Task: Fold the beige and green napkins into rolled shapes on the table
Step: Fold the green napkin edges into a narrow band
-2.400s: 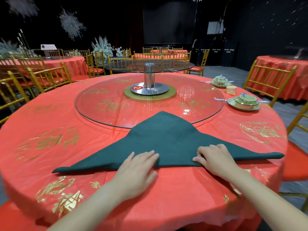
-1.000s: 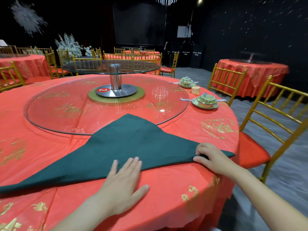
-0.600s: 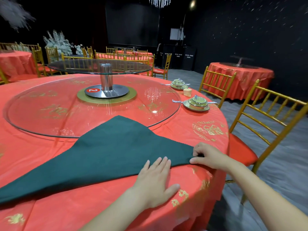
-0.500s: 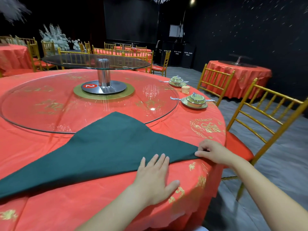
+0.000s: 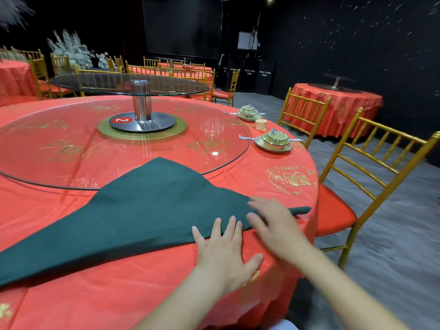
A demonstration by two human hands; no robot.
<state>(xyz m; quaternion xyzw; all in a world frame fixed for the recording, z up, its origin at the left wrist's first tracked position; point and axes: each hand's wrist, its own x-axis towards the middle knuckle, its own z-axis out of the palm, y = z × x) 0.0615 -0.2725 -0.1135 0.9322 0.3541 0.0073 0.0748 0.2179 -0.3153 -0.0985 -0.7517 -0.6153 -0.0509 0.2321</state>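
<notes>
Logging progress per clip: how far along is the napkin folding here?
Done: the green napkin lies folded into a triangle, its tip on the glass turntable. In hand: the left hand presses flat on its near edge; the right hand, blurred, is over the right corner. Left: no rolling has begun. A small beige item between the dish sets may be a finished roll; too small to tell.

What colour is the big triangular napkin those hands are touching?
The napkin is plain dark green; the head view shows it clearly.
</notes>
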